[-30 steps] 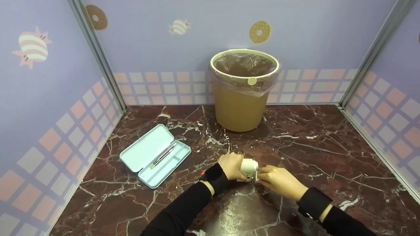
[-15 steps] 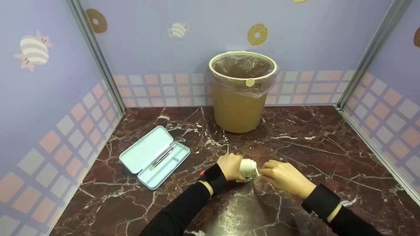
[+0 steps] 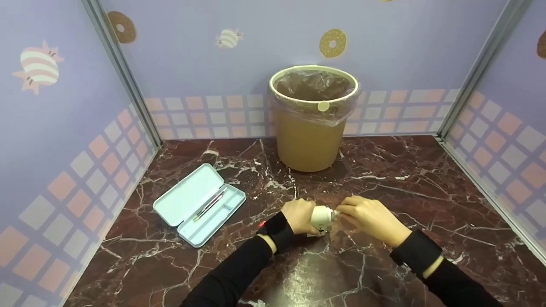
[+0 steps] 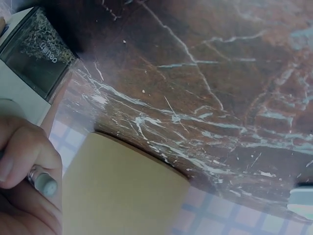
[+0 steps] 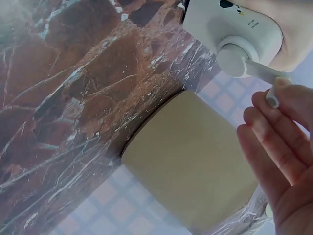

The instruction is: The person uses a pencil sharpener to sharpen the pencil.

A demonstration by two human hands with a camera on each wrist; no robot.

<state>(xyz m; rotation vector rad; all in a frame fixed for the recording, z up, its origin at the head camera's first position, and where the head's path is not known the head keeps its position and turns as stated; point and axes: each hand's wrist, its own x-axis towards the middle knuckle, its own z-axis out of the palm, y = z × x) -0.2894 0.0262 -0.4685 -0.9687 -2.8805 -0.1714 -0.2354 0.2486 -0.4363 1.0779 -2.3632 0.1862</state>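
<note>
A white crank pencil sharpener (image 3: 320,217) stands low over the dark marbled tabletop, its clear drawer (image 4: 39,54) holding shavings. My left hand (image 3: 298,215) grips its body from the left side. A pencil's eraser end (image 4: 45,183) pokes out between the left fingers; the rest of it is hidden. On the other side my right hand (image 3: 369,215) pinches the knob (image 5: 272,98) at the end of the white crank arm (image 5: 264,72) between thumb and forefinger, the other fingers loosely bent.
To the left lies an open light-blue pencil case (image 3: 190,198) with a couple of slim pencils or pens (image 3: 209,207) in it. A tan bin (image 3: 310,140) with a clear plastic liner stands at the back wall. Patterned panels enclose the tabletop on three sides.
The crank has turned from hanging down to pointing off toward the right hand, which has risen a little with it. The left hand and the sharpener have stayed in place.
</note>
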